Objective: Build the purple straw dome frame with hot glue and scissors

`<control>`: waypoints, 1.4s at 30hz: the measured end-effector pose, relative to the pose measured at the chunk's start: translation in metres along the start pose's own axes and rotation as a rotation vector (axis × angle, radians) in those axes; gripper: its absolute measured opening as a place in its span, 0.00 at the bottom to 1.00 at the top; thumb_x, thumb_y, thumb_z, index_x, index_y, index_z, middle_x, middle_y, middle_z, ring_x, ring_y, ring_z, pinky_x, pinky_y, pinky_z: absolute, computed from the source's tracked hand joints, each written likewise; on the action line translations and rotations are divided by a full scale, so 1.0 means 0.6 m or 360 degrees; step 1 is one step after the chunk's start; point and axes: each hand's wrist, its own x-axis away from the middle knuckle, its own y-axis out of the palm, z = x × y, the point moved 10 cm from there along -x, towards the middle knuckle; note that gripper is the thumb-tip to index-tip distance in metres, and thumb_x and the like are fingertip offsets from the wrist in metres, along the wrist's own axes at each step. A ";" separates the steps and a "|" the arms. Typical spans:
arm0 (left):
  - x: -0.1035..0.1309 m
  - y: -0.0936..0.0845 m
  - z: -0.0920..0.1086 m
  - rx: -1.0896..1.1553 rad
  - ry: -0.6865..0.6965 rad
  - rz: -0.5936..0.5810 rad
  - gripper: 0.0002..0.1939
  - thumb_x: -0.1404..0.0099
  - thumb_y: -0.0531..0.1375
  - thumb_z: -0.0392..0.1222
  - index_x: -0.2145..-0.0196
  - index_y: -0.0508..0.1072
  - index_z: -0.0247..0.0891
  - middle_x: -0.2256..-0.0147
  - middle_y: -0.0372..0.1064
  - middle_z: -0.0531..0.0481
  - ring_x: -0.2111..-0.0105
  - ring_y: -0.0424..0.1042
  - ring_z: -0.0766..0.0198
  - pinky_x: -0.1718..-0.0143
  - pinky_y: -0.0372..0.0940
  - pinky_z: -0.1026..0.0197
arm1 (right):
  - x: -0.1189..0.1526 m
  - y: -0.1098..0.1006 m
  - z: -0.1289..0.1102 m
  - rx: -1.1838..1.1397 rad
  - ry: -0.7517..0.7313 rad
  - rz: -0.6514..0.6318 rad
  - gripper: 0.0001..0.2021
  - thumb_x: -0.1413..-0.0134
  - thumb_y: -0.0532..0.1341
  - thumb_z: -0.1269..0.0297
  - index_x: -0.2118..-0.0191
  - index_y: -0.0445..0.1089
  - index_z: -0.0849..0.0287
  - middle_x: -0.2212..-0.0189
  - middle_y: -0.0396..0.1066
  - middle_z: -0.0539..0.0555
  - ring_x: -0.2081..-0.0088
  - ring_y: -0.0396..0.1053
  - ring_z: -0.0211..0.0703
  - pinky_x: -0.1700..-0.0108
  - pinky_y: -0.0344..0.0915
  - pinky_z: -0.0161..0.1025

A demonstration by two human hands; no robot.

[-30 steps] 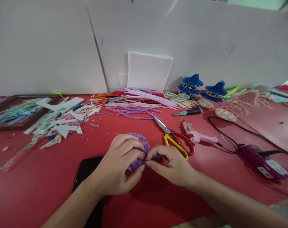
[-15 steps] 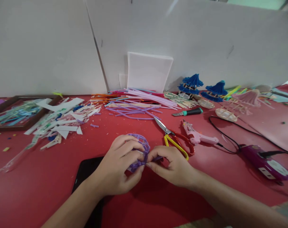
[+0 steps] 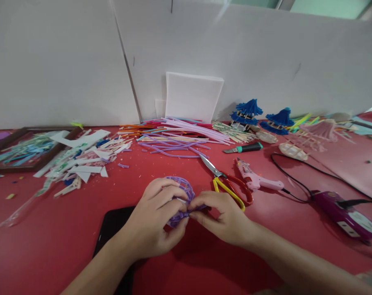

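Left hand (image 3: 158, 219) grasping purple lattice (image 3: 187, 186), right hand (image 3: 221, 217) pinching its right edge between thumb and forefinger, lattice over red table (image 3: 63, 246), scissors (image 3: 217, 172) lying just beyond right hand, glue gun (image 3: 261, 182) beside them

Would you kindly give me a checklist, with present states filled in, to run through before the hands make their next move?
1. Left hand supports the purple lattice piece: ok, fingers curl around it.
2. Right hand has fingertips at the piece's right edge: ok, thumb and finger pinch there.
3. Scissors out of both hands: ok, lying beyond the right hand.
4. Utility knife blade retracted: not ok, the blade is exposed.
5. Pink glue gun cool: cannot tell, heat doesn't show.
6. Black flat device away from the left forearm: not ok, the forearm crosses over it.
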 end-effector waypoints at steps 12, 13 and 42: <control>0.000 -0.005 0.001 -0.0018 0.0020 0.0058 0.08 0.43 0.59 0.31 0.65 0.70 0.40 0.61 0.72 0.49 0.55 0.66 0.57 0.49 0.62 0.50 | 0.001 -0.001 -0.007 -0.0022 -0.0021 -0.0011 0.05 0.45 0.60 0.71 0.64 0.73 0.58 0.70 0.76 0.52 0.69 0.72 0.37 0.65 0.68 0.32; 0.000 -0.005 0.001 -0.0018 0.0019 0.0053 0.08 0.43 0.59 0.31 0.65 0.70 0.40 0.61 0.72 0.49 0.55 0.66 0.56 0.49 0.62 0.50 | 0.001 -0.007 -0.009 -0.0017 -0.0042 -0.0005 0.05 0.45 0.60 0.70 0.62 0.72 0.58 0.70 0.75 0.52 0.69 0.72 0.37 0.65 0.68 0.32; 0.000 -0.005 0.015 0.0252 0.0086 -0.0050 0.09 0.45 0.58 0.29 0.67 0.68 0.40 0.62 0.70 0.49 0.56 0.66 0.59 0.46 0.62 0.51 | -0.005 -0.034 0.006 0.0233 -0.0260 -0.0020 0.10 0.42 0.56 0.75 0.58 0.70 0.58 0.67 0.74 0.53 0.65 0.71 0.38 0.60 0.68 0.36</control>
